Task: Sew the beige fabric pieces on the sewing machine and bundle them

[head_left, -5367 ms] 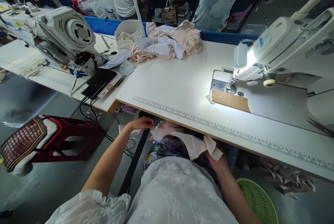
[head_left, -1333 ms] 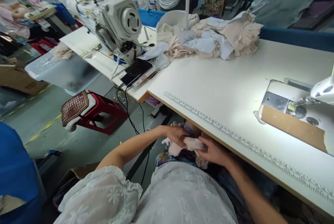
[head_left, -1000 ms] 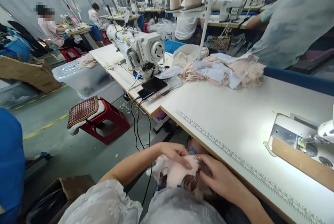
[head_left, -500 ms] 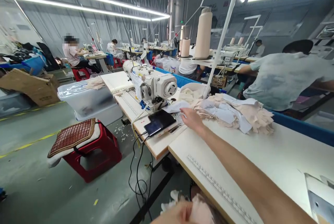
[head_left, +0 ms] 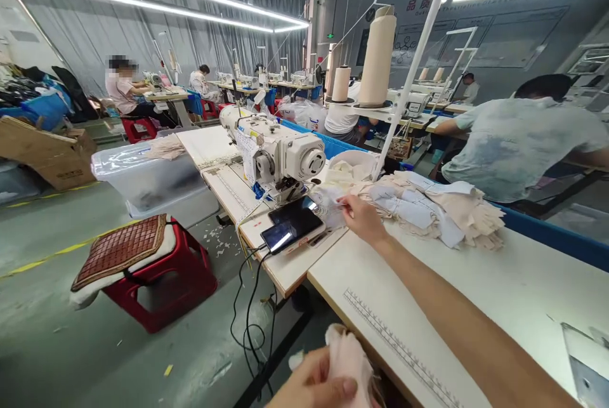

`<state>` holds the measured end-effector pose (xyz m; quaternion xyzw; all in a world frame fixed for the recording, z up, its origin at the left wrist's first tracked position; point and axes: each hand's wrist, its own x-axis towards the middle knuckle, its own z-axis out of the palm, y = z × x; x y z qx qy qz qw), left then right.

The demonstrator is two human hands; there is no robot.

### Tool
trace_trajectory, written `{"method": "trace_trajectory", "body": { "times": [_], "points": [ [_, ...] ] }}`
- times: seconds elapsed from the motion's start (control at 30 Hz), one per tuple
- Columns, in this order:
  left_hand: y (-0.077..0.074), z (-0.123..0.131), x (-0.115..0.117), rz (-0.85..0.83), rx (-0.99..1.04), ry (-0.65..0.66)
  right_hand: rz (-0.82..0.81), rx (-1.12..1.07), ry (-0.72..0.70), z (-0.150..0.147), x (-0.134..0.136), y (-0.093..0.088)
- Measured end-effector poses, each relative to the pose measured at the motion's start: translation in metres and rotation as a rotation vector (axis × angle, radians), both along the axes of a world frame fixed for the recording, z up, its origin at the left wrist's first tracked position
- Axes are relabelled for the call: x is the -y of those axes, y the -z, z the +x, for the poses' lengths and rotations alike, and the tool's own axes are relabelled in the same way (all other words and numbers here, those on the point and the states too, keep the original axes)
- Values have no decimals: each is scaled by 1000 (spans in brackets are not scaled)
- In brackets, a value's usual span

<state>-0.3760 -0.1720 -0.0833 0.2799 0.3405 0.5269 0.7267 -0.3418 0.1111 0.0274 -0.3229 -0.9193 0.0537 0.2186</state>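
Observation:
My right hand [head_left: 365, 221] reaches across the white table [head_left: 380, 281], its thumb and fingers pinched on a thin whitish sheet [head_left: 330, 200] beside the sewing machine [head_left: 280, 148]. Just to its right lies a pile of pale pink fabric pieces [head_left: 480, 221] with light blue-white pieces [head_left: 404, 204] on top. My left hand [head_left: 323, 382] is low in the view, by the table's near edge, its fingers wrapped round a bunch of pale pink fabric [head_left: 349, 357]. Two dark phones [head_left: 292, 225] with cables lie left of my right hand.
A thread stand pole [head_left: 409, 78] rises behind the fabric, beside large thread cones [head_left: 379, 56]. A red stool [head_left: 190, 268] and plastic bins [head_left: 152, 173] are at left. A person [head_left: 523, 141] sits at right; others work farther back.
My right hand has shifted slightly right and closed on the thin sheet, which has moved with it. My left hand and its fabric have come further into view. The camera has turned slightly.

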Motion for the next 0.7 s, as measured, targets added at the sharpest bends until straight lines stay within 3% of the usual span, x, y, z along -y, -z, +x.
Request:
{"method": "trace_trajectory", "body": {
  "times": [0.13,0.3,0.37,0.47,0.57,0.7],
  "points": [
    [-12,-6,4,-122,-43,-77,16,-379,-314,97,57,-6],
    [-23,-8,-3,-180,8,-162,-277,-489,-460,182,158,-5],
    [-27,-11,-5,-228,74,-192,-414,-503,-491,198,184,-1],
    [-29,-17,0,-316,107,-85,-501,-499,-524,211,202,5],
    [-25,-20,7,-297,49,21,-551,-444,-591,215,206,8],
    [-25,-11,11,-275,-129,36,-527,-300,-640,220,203,8]
  ]
}}
